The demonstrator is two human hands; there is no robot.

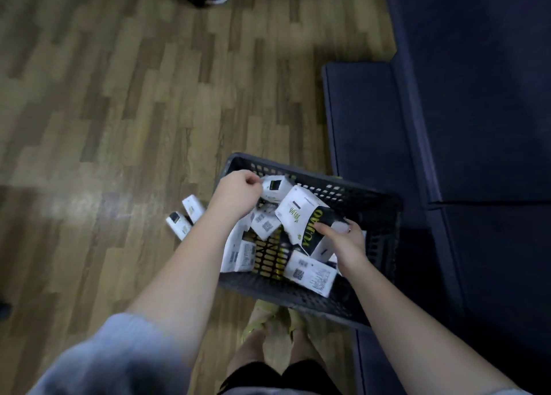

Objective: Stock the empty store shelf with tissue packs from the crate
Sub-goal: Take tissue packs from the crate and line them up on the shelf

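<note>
A dark perforated crate [375, 212] sits on the wood-pattern floor [104, 111], just beside the dark blue shelf unit [477, 111] at the right. Inside lie several white tissue packs, jumbled at differing angles.

The right hand [346, 239] grips a large white-and-black tissue pack [304, 218], thumb curled over its black printed face, fingers round its near right end. This pack is tilted; its long axis runs from upper left, away from the person, to lower right toward the hand. The yellow lettering follows that axis.

The left hand [238, 192] is over the crate's far left corner, fingers curled in a narrow pinch at the edge of a small white pack [275, 187]; that pack's long axis cannot be told with certainty.

Another pack [311, 274], barcode face up, lies flat near the crate's near wall, long axis running left to right.

Two small packs [185, 217] lie on the floor just left of the crate, side by side, long axes pointing roughly away from the person.
</note>
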